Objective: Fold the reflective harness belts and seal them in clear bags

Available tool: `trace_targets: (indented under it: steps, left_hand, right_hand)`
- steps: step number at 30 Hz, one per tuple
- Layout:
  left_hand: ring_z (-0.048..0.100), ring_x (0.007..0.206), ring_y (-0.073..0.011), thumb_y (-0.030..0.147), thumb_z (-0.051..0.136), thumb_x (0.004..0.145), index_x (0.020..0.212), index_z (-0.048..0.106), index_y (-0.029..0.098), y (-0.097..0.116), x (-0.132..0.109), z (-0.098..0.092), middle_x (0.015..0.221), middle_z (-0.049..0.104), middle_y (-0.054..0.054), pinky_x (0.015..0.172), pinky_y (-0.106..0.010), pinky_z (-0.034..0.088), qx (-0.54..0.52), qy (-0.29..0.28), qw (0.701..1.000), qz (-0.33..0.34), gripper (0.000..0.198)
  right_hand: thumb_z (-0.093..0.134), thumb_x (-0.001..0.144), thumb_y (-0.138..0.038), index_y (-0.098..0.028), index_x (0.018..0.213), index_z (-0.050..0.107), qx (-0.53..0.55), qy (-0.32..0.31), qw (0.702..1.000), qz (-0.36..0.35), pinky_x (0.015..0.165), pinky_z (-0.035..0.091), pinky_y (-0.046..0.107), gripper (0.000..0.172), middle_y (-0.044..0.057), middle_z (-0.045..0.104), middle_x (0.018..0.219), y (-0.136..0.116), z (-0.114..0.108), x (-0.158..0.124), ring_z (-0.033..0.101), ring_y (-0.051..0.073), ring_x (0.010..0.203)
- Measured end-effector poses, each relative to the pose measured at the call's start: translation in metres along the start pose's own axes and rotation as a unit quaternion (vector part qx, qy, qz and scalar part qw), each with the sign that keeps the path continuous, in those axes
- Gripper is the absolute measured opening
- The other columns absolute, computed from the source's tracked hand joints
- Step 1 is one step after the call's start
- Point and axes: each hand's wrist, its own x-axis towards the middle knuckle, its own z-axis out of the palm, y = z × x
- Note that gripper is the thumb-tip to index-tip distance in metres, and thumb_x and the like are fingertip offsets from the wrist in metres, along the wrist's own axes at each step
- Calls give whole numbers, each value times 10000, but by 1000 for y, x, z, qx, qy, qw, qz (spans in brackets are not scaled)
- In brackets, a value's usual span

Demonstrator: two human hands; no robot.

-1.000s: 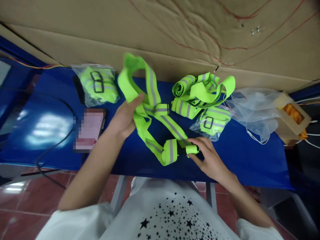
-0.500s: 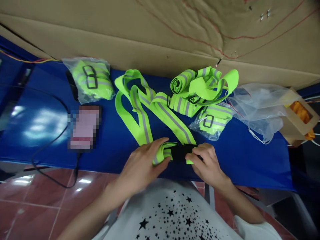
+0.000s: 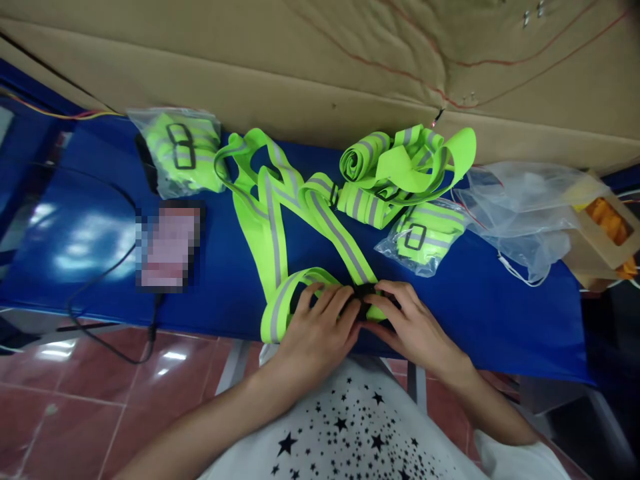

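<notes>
A neon-yellow reflective strap [image 3: 274, 247] with a grey stripe lies in long loops on the blue surface, with its near end at my hands. My left hand [image 3: 323, 323] is closed on this end, fingers bent over the strap and a black piece [image 3: 364, 291] on it. From the other side, my right hand [image 3: 413, 327] pinches the same end, its fingertips close to my left hand's. What the black piece is exactly, I cannot tell, since fingers cover most of it. Left of my left hand, the strap curves round in a loop.
Bagged yellow straps [image 3: 187, 150] with black buckles lie back left, near a blurred-out phone [image 3: 170, 247] on a cable. Rolled straps [image 3: 365, 157] and another bagged strap [image 3: 433, 233] lie back right. Clear plastic bags [image 3: 520, 200] and a cardboard box [image 3: 607, 230] stand far right.
My left hand has moved right, up to my right hand, and turned over the strap. The near strap end now forms a loop to the left, and the far loops have shifted slightly.
</notes>
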Motion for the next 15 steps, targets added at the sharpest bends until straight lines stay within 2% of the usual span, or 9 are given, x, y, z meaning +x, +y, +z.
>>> trace_targets:
  steps: [5,9,15]
  left_hand:
    - [666,1168,-339,288,622,968,1145,686,157,-3,2,13,1270,713,-144,994,-551,502,31,-19,998,-45,229]
    - [660,1191,-351,249,633,941,1124,700,132,-4,0,14,1259,720,-153,1018,-552,482,30,-20,999,-29,228]
    - [690,1123,-326,160,606,911,1082,716,141,-4,-1,17,1208,742,-143,1005,-533,481,10,20,1000,5,204]
  right_hand:
    - [587,1028,-372,-160,1458,505,-7,-21,999,36,1021,569,495,486,158,595,1321,-5,4,4,568,303,1208]
    - [620,1006,-403,-163,1549,433,-49,-40,997,46,967,561,524,623,168,603,1286,-9,5,7,589,328,1148]
    - [590,1018,-397,-169,1580,414,-105,-37,993,32,836,548,491,631,168,620,1191,-13,7,7,596,317,1035]
